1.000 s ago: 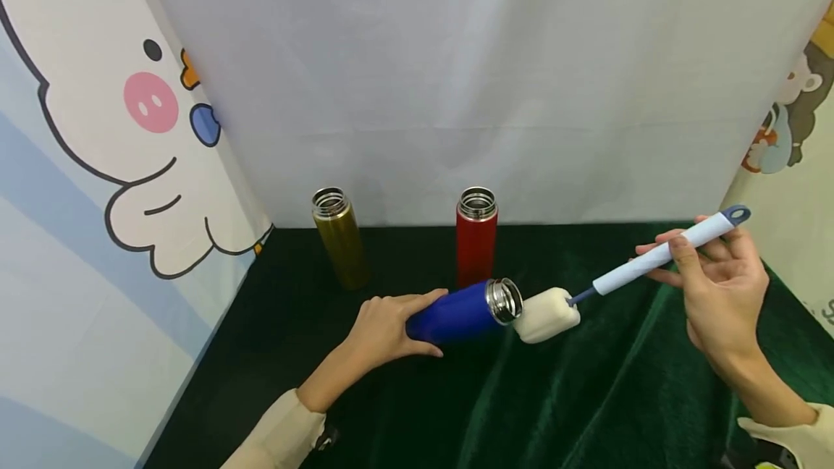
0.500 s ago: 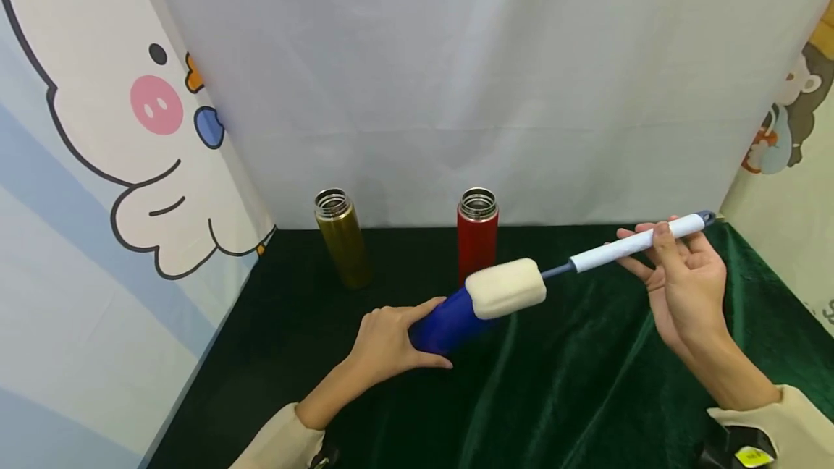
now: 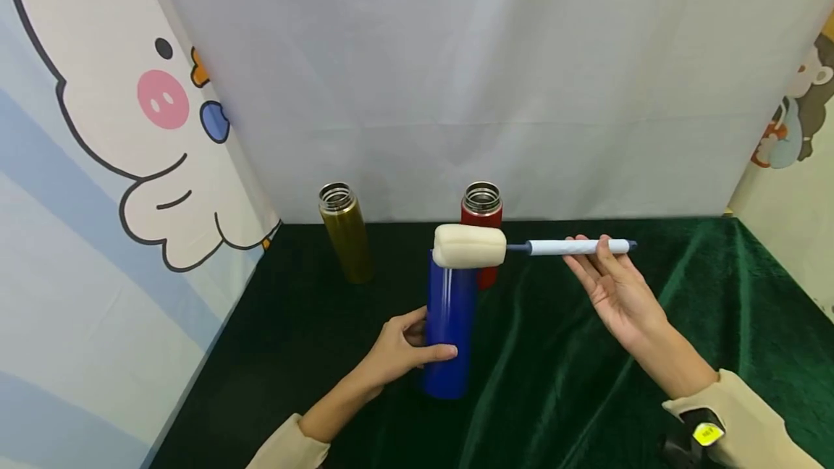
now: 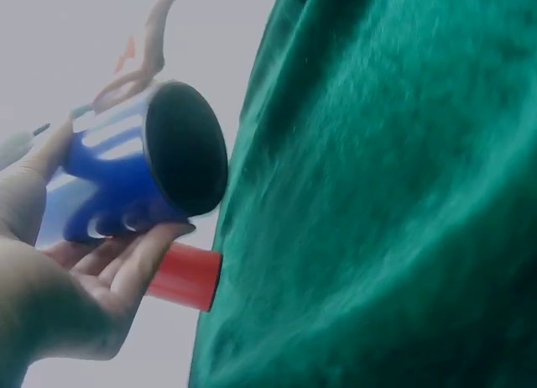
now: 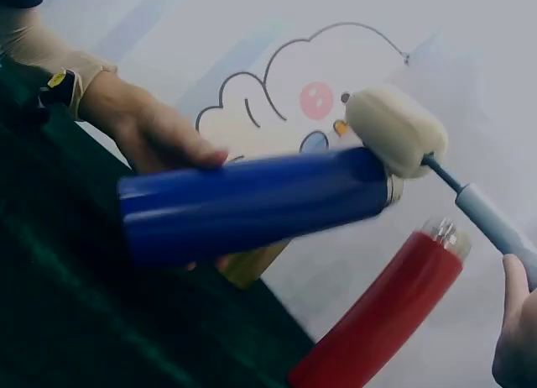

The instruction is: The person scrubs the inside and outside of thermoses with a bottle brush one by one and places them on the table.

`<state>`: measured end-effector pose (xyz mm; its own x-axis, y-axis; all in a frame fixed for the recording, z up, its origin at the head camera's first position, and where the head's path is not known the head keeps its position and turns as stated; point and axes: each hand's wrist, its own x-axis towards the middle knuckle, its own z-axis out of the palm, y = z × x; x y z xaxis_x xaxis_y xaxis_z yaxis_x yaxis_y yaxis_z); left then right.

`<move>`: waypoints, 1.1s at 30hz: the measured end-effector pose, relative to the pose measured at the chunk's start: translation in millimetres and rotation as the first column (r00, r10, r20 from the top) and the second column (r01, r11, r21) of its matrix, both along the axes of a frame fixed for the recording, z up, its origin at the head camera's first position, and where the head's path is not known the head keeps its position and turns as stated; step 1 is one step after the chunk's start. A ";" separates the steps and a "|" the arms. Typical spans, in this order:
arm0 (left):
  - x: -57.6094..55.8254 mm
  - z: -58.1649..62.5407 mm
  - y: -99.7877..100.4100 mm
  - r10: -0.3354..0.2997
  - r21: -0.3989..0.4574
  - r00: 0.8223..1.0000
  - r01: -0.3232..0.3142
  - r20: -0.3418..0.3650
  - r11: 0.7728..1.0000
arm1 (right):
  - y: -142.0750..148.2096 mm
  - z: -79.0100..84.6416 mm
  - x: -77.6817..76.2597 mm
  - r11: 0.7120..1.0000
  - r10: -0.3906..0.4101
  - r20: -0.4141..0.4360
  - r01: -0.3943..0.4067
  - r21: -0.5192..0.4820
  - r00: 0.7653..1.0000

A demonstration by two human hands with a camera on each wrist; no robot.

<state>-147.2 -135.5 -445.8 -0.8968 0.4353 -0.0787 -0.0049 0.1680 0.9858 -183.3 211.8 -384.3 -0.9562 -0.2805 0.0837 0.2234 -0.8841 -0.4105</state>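
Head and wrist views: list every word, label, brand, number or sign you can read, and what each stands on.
No text can be read.
Right yellow label, on the wrist mount: marks too blurred.
Left yellow label, on that wrist: too small.
Blue bottle, red bottle, gold bottle, brush: no text visible.

Both hands (image 3: 409, 344) (image 3: 617, 292) grip, forearms (image 3: 340, 402) angled inward.
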 end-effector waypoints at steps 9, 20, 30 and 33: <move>-3.2 -2.4 -6.2 -0.056 0.322 0.975 -0.016 0.213 0.947 | 12.0 -35.1 3.5 0.977 0.092 0.101 -0.109 0.185 0.991; -4.1 1.2 -12.1 -0.143 0.490 0.949 -0.014 0.281 0.872 | 13.9 -51.1 0.4 0.908 0.081 0.143 -0.132 0.397 0.986; 2.0 -3.8 -3.1 -0.203 0.366 0.954 0.113 0.219 0.924 | -6.2 -7.3 -36.4 0.970 0.051 0.212 -0.099 0.222 0.976; 3.6 -3.8 -1.9 -0.225 0.343 0.952 0.144 0.208 0.928 | -10.1 -0.1 -39.7 0.987 0.054 0.223 -0.087 0.138 0.973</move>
